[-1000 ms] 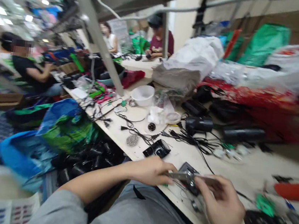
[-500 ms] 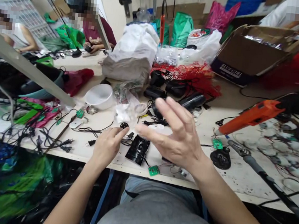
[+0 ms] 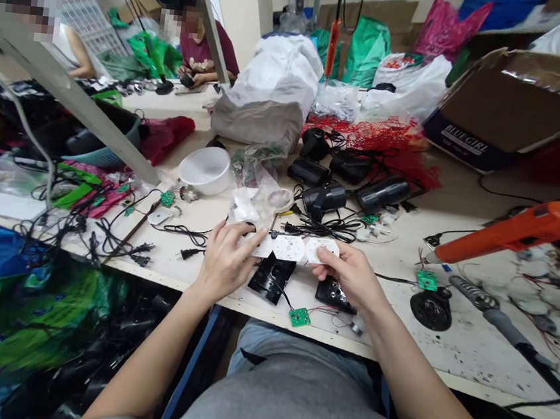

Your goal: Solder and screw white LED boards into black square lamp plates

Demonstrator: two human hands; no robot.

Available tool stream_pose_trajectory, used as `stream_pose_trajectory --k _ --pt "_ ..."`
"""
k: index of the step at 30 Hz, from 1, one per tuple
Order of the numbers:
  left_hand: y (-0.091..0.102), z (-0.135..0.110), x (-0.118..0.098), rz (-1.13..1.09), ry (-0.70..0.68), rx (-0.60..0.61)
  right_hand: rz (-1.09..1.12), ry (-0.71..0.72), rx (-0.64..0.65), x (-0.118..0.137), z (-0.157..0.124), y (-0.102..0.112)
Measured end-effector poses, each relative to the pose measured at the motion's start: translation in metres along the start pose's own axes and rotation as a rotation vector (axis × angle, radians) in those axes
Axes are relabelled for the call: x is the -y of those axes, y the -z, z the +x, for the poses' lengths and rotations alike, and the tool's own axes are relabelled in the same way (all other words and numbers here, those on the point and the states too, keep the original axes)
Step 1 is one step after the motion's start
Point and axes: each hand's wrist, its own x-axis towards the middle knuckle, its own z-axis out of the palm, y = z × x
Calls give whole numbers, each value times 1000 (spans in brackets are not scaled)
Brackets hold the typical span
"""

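Observation:
A strip of joined white LED boards (image 3: 288, 248) is held level above the bench, between my two hands. My left hand (image 3: 229, 257) has its fingers over the strip's left end; a small dark part shows by its fingertips, too covered to make out. At the right end, my right hand (image 3: 350, 273) pinches the strip between thumb and fingers. Below the strip lies an open black plastic housing (image 3: 270, 282), with a wire running to a green circuit board (image 3: 299, 316). Another black housing (image 3: 334, 294) sits partly behind my right hand.
To the right, an orange glue gun (image 3: 512, 234) and a soldering iron (image 3: 499, 316) extend over the bench. A white bowl (image 3: 207, 168), black cylindrical housings (image 3: 324, 199) and power cords (image 3: 318, 227) lie behind my hands. Two people work at the far left.
The white board strip is now between my hands. My right hand, raised and spread before, has come down and closed on it. My left hand has moved onto its other end. The view has shifted left.

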Motion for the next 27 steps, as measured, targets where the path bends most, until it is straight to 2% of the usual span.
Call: stream_pose_trajectory --k 2,6,8,9,11,13,14,15,16,19,21,24,25,27 --pt "2 12 -3 -87 32 108 0 31 -33 1 0 3" --pt "3 51 -9 -219 33 188 0 61 -49 8 5 8" --pt "-2 73 -15 -304 45 275 -29 92 -80 11 7 6" --pt "-6 83 -19 -344 80 340 -93 141 -133 13 8 5" --pt "-13 98 -28 -342 171 415 -324 310 -318 17 8 3" --pt "-17 105 -34 -309 239 382 -542 463 -499 20 6 3" --pt "-18 107 -36 -335 252 354 -556 478 -530 22 5 4" --pt "-17 107 -35 -414 254 346 -493 446 -500 23 4 5" --pt "-16 106 -34 -544 252 364 -371 376 -417 24 3 6" --pt "-8 106 -27 -1035 234 503 86 132 -73 25 -4 5" --pt "-4 108 -21 -1220 222 570 293 73 76 28 -11 3" --pt "-3 110 -5 -1168 220 583 385 122 177 34 -24 4" --pt "-3 110 4 -1078 233 549 356 152 164 36 -27 8" --pt "-4 105 23 -835 261 472 245 183 52 37 -32 20"
